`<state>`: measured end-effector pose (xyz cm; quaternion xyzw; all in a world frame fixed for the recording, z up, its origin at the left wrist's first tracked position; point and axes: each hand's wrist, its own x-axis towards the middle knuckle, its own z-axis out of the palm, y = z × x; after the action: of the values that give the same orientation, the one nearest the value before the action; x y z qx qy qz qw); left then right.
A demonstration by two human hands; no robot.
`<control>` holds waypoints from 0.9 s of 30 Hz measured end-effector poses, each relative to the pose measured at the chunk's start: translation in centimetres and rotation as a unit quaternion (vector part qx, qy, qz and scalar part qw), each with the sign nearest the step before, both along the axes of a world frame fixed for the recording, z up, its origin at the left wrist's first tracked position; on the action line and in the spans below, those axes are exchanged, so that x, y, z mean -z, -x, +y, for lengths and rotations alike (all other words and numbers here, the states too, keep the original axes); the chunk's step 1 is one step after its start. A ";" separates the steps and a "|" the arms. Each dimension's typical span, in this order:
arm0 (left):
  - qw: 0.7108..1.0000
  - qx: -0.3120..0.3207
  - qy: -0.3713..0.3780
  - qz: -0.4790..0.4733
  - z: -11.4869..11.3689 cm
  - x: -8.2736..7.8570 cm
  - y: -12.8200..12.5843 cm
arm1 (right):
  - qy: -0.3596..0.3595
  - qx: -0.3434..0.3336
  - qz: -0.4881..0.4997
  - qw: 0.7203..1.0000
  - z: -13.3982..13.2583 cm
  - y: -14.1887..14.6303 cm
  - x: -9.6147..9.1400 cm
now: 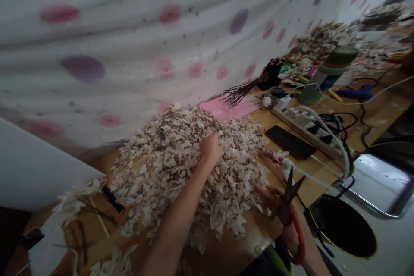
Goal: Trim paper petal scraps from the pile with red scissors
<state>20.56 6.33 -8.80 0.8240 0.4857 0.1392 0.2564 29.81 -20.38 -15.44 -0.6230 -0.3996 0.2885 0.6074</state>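
A wide heap of dry, pale, petal-like pieces [181, 168] covers the middle of the wooden table. My left hand [211, 148] reaches into the upper middle of it, fingers curled closed. Whatever its fingertips hold is hidden by the hand. At the heap's right edge my right hand [274, 207] has a pair of red-handled scissors [287, 198], their dark blades apart and pointing up and away from me. The fingers of that hand spread toward the pieces, with a red handle loop around the hand.
Right of the heap lie a glue gun [281, 161], a black phone [290, 142] and a power strip [307, 127] with tangled cables. Behind them stands a green bottle [326, 75]. Thin dark stems [242, 91] lie near a pink sheet [226, 108]. A dotted curtain [129, 51] hangs behind.
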 end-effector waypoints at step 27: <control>0.856 -0.089 0.138 -0.490 -16.4 -2.7 17.5 | -0.069 -0.082 0.221 0.970 7.3 12.5 -10.7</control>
<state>3.06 -10.04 -6.06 0.5587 0.3825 0.4789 0.5587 17.29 -13.07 -4.77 -0.4662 -0.3240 0.4393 0.6962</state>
